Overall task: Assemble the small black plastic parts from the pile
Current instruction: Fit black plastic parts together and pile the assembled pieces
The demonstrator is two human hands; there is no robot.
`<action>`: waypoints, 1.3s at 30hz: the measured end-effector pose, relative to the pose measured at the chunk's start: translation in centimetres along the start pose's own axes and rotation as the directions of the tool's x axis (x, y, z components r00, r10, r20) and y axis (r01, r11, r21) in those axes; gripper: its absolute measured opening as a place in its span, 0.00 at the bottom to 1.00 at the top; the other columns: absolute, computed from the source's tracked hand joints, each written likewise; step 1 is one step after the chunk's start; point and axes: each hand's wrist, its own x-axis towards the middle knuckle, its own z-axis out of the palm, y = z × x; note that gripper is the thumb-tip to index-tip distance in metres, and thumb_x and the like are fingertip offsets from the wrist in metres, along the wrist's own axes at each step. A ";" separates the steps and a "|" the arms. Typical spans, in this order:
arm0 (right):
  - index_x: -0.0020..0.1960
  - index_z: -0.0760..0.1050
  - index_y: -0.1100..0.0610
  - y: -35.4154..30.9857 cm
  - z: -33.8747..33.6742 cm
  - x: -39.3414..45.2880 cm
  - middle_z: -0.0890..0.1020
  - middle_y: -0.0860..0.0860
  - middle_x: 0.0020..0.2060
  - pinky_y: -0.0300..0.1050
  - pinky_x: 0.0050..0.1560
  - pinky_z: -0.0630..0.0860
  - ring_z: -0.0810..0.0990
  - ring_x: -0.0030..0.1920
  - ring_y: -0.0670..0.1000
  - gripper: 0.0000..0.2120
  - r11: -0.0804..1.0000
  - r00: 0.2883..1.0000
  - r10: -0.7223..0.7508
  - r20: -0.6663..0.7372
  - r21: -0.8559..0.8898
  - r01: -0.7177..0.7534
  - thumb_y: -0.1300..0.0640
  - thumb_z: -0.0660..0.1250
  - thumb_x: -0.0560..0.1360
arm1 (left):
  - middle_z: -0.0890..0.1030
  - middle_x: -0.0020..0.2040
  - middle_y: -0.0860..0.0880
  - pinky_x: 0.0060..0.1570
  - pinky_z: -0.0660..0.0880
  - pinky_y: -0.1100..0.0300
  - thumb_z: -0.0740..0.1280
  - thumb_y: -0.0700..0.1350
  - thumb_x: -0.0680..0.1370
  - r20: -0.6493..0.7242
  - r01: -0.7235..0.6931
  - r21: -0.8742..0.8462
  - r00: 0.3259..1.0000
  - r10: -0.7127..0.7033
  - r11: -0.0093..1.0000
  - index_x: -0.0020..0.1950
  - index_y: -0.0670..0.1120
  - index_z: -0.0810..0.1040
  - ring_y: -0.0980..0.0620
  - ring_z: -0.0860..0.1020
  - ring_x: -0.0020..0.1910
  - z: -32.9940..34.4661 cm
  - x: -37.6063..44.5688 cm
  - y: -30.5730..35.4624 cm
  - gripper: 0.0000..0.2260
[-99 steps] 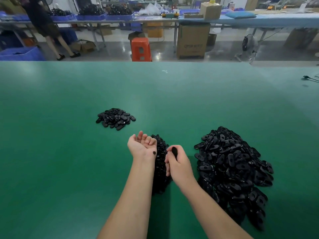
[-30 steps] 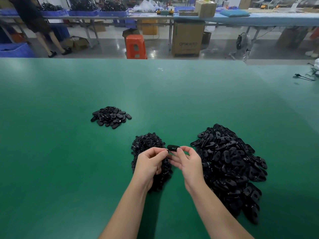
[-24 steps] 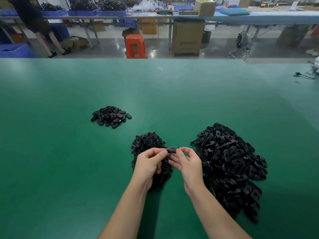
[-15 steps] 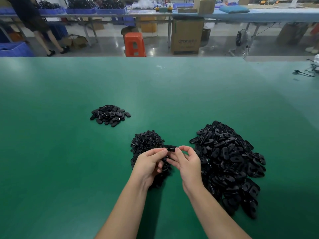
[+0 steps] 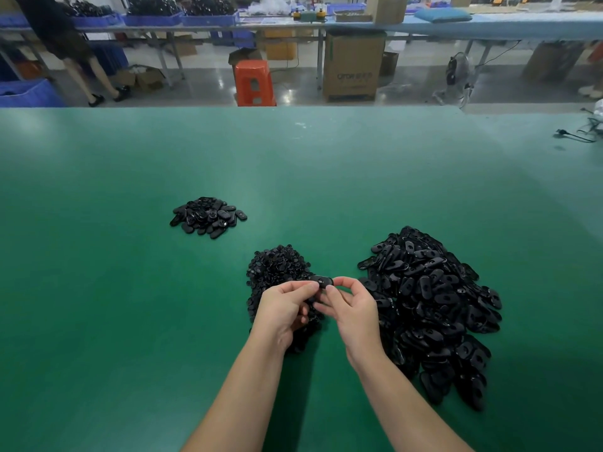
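Smooth green table (image 5: 130, 288); left hand (image 5: 283, 308), right hand (image 5: 350, 309) both pinching glossy oval black part (image 5: 323, 281)

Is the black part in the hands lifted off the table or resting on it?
Lifted: both hands, left and right, pinch the oval part above the table.

Workshop floor and benches beyond the green desk (image 5: 130, 288)

Past the desk's far edge stand an orange plastic stool (image 5: 254, 82) and, to its right, a tall cardboard box (image 5: 353, 65) with printed lettering. A long bench (image 5: 456, 26) behind carries blue bins (image 5: 153, 17), a small carton (image 5: 386, 8) and a blue cushion (image 5: 443, 14). A person's legs (image 5: 94, 76) show far left; a black cable (image 5: 571, 135) lies at the desk's right edge.
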 end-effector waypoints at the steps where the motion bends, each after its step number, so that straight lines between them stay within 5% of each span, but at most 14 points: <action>1: 0.53 0.74 0.62 0.1 0.0 0.0 0.87 0.59 0.42 0.42 0.43 0.83 0.87 0.46 0.55 0.04 0.999 1.000 -0.015 0.009 -0.032 0.015 0.67 0.65 0.80 | 0.79 0.31 0.43 0.20 0.64 0.66 0.73 0.35 0.75 -0.008 -0.008 0.014 1.000 0.008 1.000 0.46 0.37 0.82 0.56 0.67 0.20 0.0 0.0 0.0 0.02; 7: 0.52 0.76 0.56 0.7 -0.4 -0.1 0.88 0.53 0.40 0.53 0.51 0.83 0.88 0.42 0.51 0.05 0.958 0.995 -0.098 0.036 -0.269 0.104 0.64 0.67 0.79 | 0.81 0.29 0.46 0.21 0.64 0.65 0.75 0.37 0.74 -0.041 -0.090 0.163 0.994 0.097 0.983 0.44 0.40 0.85 0.56 0.68 0.21 -0.2 0.4 -0.1 0.01; 18: 0.49 0.77 0.52 0.4 -0.7 -0.4 0.87 0.50 0.38 0.54 0.51 0.83 0.87 0.42 0.50 0.05 0.928 0.984 -0.176 0.015 -0.331 0.171 0.61 0.70 0.78 | 0.82 0.29 0.49 0.22 0.66 0.66 0.75 0.37 0.75 -0.044 -0.172 0.253 0.981 0.188 0.952 0.41 0.42 0.85 0.58 0.70 0.21 0.6 -0.4 0.4 0.02; 22: 0.47 0.78 0.50 0.5 -0.9 -0.5 0.87 0.47 0.39 0.51 0.51 0.83 0.86 0.44 0.49 0.06 0.905 0.977 -0.212 0.029 -0.370 0.208 0.60 0.70 0.78 | 0.83 0.32 0.53 0.29 0.69 0.65 0.74 0.43 0.74 -0.025 -0.305 0.587 0.919 0.394 0.750 0.39 0.49 0.85 0.61 0.73 0.24 0.5 -0.8 0.5 0.04; 27: 0.46 0.78 0.49 0.4 -0.8 -0.6 0.87 0.47 0.39 0.42 0.48 0.81 0.86 0.44 0.46 0.06 0.904 0.972 -0.234 0.036 -0.359 0.231 0.60 0.70 0.78 | 0.83 0.36 0.58 0.37 0.72 0.67 0.72 0.48 0.77 0.007 -0.337 0.782 0.846 0.534 0.524 0.43 0.52 0.86 0.63 0.79 0.36 1.2 -1.8 0.7 0.04; 30: 0.46 0.79 0.51 0.2 -0.7 -0.7 0.87 0.47 0.39 0.37 0.44 0.79 0.85 0.42 0.45 0.06 0.914 0.971 -0.236 0.030 -0.332 0.232 0.60 0.70 0.78 | 0.82 0.44 0.57 0.44 0.74 0.61 0.69 0.46 0.79 0.012 -0.364 0.824 0.777 0.629 0.434 0.49 0.50 0.86 0.58 0.78 0.42 1.8 -2.3 0.1 0.05; 39: 0.50 0.78 0.57 -0.2 -0.7 0.0 0.88 0.53 0.43 0.41 0.48 0.82 0.87 0.48 0.52 0.03 0.984 0.992 -0.129 -0.012 -0.127 0.126 0.61 0.71 0.78 | 0.80 0.51 0.52 0.41 0.79 0.54 0.68 0.42 0.80 0.154 -0.515 0.819 0.622 0.768 0.253 0.59 0.44 0.84 0.51 0.81 0.41 2.7 -3.1 -1.3 0.10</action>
